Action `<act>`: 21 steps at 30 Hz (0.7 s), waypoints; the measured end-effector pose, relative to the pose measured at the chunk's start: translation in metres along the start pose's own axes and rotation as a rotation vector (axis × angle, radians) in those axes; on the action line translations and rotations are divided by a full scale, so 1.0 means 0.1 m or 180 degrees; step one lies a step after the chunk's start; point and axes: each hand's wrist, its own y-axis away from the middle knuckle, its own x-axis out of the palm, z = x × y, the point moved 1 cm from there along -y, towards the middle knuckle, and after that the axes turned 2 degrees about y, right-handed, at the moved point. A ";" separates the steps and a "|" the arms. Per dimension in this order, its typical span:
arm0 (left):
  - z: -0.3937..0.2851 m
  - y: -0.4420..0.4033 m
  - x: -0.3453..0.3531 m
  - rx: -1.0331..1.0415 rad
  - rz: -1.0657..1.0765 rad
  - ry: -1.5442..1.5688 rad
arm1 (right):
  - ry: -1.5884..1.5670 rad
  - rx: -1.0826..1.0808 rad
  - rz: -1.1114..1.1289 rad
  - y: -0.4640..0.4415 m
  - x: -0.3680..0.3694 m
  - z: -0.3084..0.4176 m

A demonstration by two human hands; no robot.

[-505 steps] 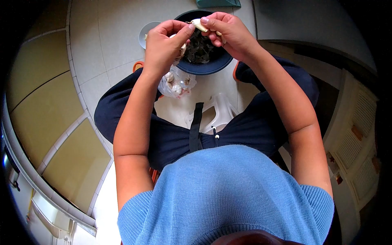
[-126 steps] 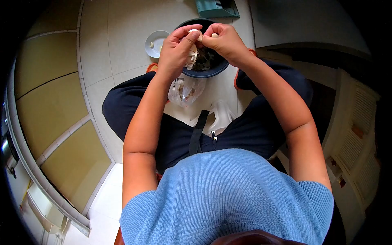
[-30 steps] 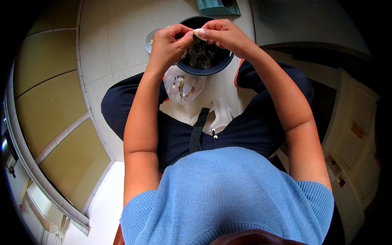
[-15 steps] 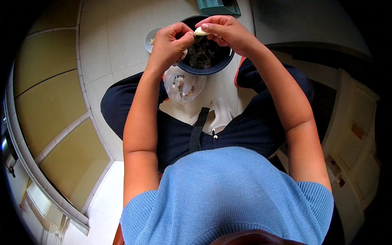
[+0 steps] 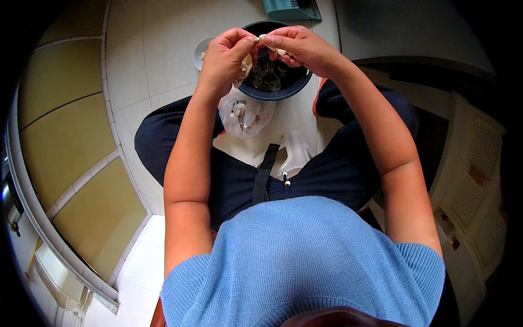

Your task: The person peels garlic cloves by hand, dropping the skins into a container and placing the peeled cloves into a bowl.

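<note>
Above a dark round bin (image 5: 283, 94) my two hands meet, fingertips almost touching. My right hand (image 5: 309, 48) is closed around a pale garlic clove (image 5: 281, 52), mostly covered by the fingers, with a greenish end at the thumb tip. My left hand (image 5: 222, 61) pinches at that end with thumb and forefinger. Its lower fingers curl round a piece of garlic bulb (image 5: 243, 72) with papery skin, partly hidden by the palm. Dark, crumpled scraps lie inside the bin.
Left of the bin is a white dish (image 5: 199, 53) with pale pieces in it. A clear plastic bag (image 5: 246, 117) of garlic stands nearer my legs. Behind the bin lies a teal dustpan (image 5: 294, 11). A white plastic stool-like object (image 5: 298, 150) is between my legs.
The clove has turned in my right fingers and is now more covered. Both hands have dipped slightly nearer me, and the garlic bulb in my left palm shows more.
</note>
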 end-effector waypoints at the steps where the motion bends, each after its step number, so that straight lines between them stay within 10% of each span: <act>1: 0.00 0.00 0.00 -0.0001 -0.0002 0.0001 | -0.0101 0.0039 0.0037 0.00 0.00 -0.01; 21: 0.11 -0.04 0.00 0.0400 -0.0332 -0.1208 | -0.0718 -0.0276 -0.0394 -0.04 -0.05 -0.04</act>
